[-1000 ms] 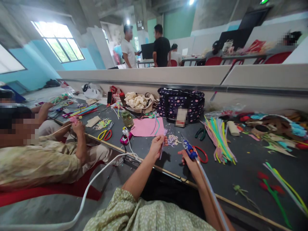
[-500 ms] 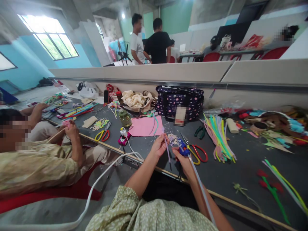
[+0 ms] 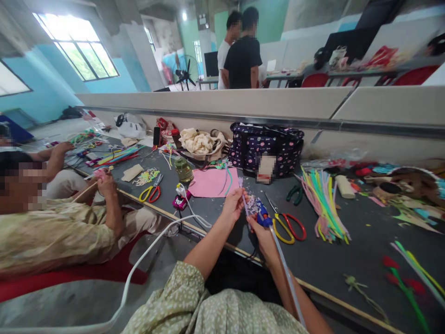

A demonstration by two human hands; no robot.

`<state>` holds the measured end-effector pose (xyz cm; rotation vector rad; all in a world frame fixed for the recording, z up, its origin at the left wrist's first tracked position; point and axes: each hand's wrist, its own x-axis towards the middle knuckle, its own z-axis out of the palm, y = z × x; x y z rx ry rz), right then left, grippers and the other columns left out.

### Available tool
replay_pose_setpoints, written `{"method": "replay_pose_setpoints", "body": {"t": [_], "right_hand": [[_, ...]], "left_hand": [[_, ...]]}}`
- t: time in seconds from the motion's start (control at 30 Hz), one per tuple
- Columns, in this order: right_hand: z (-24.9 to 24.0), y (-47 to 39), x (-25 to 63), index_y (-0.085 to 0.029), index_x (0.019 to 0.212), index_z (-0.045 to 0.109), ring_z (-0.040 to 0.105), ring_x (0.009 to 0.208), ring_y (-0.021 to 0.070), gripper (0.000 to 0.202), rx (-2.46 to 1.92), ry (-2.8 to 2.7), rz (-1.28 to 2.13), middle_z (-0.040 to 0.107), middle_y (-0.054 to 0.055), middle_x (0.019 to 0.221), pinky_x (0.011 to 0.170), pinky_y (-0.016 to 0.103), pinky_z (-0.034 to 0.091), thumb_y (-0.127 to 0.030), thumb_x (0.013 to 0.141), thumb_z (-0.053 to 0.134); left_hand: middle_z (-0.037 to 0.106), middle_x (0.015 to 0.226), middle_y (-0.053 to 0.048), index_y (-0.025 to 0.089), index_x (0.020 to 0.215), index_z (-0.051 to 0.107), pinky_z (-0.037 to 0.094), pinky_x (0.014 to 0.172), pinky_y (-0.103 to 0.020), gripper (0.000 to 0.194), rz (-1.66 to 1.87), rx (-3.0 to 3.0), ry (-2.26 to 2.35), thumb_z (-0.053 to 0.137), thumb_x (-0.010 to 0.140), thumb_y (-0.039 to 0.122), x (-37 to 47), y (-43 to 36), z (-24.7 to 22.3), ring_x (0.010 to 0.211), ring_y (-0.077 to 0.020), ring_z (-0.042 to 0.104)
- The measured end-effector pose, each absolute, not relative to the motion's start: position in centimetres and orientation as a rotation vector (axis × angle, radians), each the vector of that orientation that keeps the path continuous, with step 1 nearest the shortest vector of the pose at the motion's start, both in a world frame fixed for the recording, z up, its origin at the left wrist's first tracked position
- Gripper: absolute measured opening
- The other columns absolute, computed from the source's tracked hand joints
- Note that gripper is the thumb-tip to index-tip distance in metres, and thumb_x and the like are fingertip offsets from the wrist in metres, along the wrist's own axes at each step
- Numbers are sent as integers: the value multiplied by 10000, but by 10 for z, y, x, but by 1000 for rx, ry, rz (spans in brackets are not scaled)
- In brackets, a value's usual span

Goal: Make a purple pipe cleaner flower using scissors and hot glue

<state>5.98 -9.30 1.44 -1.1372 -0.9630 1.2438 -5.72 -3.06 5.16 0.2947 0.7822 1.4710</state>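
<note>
Our left hand pinches the lilac strip above the table's near edge; it looks light and bendy, best gripped close to its working end. Our right holds the blue glue gun, left of the scissors.

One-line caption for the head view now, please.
Left hand holds a lilac strip; right hand grips a blue glue gun beside scissors.

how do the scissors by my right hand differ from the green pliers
The scissors have one yellow handle and one red; the pliers have dark green ones. The scissors look larger, with long slim blades, while the pliers are smaller and stubbier. Both lie on the dark table.
</note>
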Motion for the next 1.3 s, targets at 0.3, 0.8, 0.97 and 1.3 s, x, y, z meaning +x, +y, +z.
{"method": "replay_pose_setpoints", "body": {"t": [0.3, 0.8, 0.97, 1.3], "right_hand": [[14, -100, 70, -198, 821, 580, 468, 473, 73, 377, -1161, -963, 1282, 586, -49, 668, 447, 225, 385, -419, 612, 802], [23, -82, 121, -180, 851, 638, 619, 573, 145, 472, -1242, -995, 1357, 658, 20, 662, 547, 259, 486, -619, 688, 698], [27, -73, 121, -194, 935, 624, 608, 523, 121, 517, -1219, -986, 1431, 717, 46, 812, 520, 252, 492, -648, 694, 673], [23, -52, 121, -164, 884, 636, 469, 394, 70, 425, -1109, -984, 1481, 689, 28, 687, 437, 231, 406, -570, 761, 656]], "left_hand": [[649, 714, -20, 119, 826, 651, 531, 682, -224, 139, 1558, 242, 782, 725, 738, 198, -74, -14, 69, 615, -87, 619], [581, 589, 28, 122, 813, 660, 509, 607, -230, 327, 1326, 356, 938, 843, 586, 272, -92, -41, 39, 508, -65, 533], [599, 644, 8, 106, 786, 667, 393, 508, -168, 389, 1297, 435, 946, 872, 535, 321, -84, -39, 32, 498, -35, 485], [535, 634, 27, 90, 796, 632, 168, 388, -147, 451, 1210, 473, 836, 881, 524, 349, -78, -20, 15, 439, 4, 320]]}}
